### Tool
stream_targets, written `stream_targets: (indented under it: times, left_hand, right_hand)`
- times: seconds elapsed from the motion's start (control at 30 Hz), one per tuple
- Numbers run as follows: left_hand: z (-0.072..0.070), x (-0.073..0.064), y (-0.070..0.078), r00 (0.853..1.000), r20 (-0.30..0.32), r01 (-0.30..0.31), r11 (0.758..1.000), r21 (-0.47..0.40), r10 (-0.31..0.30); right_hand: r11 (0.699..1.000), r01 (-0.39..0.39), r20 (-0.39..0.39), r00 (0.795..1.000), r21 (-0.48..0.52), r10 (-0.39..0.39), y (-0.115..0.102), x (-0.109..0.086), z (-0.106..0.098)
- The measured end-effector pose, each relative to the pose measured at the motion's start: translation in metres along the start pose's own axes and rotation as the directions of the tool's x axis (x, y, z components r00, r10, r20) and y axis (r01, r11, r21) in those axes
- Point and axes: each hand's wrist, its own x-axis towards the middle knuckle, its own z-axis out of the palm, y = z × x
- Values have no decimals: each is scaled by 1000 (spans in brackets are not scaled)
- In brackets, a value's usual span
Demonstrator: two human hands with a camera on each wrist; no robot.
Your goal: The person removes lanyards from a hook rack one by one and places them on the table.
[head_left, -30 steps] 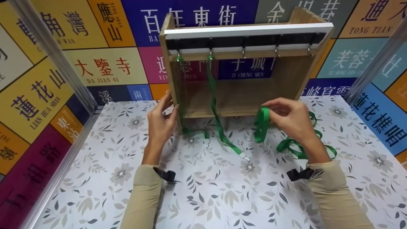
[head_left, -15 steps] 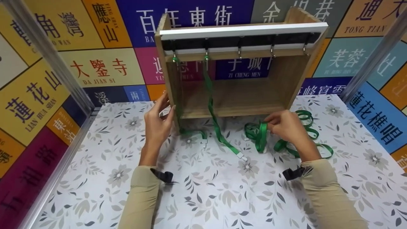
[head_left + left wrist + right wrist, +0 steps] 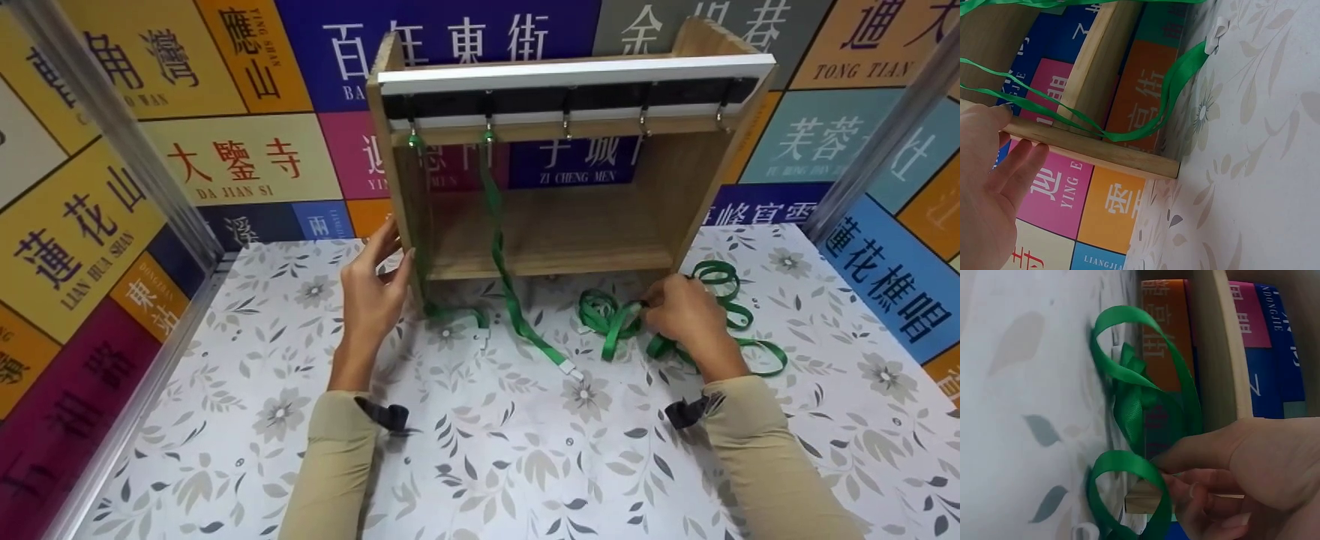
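Observation:
My left hand grips the left side panel of a wooden rack, thumb on one face and fingers on the other, as the left wrist view shows. Low at the rack's front right, my right hand pinches part of a green lanyard between thumb and fingers. The rest of that lanyard lies loosely coiled on the table, with loops showing in the right wrist view. Two other green lanyards hang from the two leftmost hooks; the second lanyard trails onto the table, its white clip at the end.
Three metal hooks to the right, such as the middle hook, carry nothing. More green lanyards lie looped beside and behind my right hand. The table has a flower-print cover, and a sign-patterned wall stands behind.
My right hand has come down to the table, and the lanyard that hung from it now lies mostly on the cloth. My left hand keeps its hold on the rack.

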Motion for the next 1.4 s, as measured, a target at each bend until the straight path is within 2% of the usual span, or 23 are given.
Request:
stream_targets:
  times: [0.13, 0.4, 0.53, 0.67, 0.8, 1.0, 1.07, 1.17, 1.3, 1.4]
  left_hand:
    - [0, 0, 0, 1000, 2, -9, 1000, -9, 9]
    - [-3, 0, 0, 1000, 13, 10, 1000, 17, -10]
    - [-4, -2, 0, 999, 18, 39, 999, 29, -40]
    - [-6, -3, 0, 999, 18, 47, 998, 33, -48]
    - [-6, -3, -1, 999, 14, 38, 999, 28, -39]
    - [-4, -3, -2, 999, 9, 45, 998, 43, -45]
    - [-3, -3, -1, 999, 10, 52, 997, 50, -52]
    - [-2, -2, 0, 998, 13, 59, 997, 54, -60]
    - [-1, -2, 1, 998, 13, 59, 997, 53, -60]
    - [0, -1, 2, 998, 14, 54, 997, 60, -55]
  right_hand:
    - [999, -29, 44, 999, 18, 28, 0, 1, -1]
    - [997, -25, 94, 995, 77, 17, -11, -7, -17]
    - [994, 23, 25, 999, 105, -26, -28, -16, -21]
    - [975, 158, -80, 986, 157, -147, -56, -30, -16]
    - [928, 296, -154, 952, 225, -266, -89, -39, -3]
    - [833, 441, -307, 887, 335, -346, -135, -41, 23]
    - [799, 484, -376, 858, 358, -351, -149, -38, 33]
    - [766, 527, -477, 814, 368, -331, -167, -33, 44]
    - [753, 552, -579, 764, 358, -285, -187, -27, 50]
    - [747, 565, -620, 738, 350, -267, -199, -22, 49]
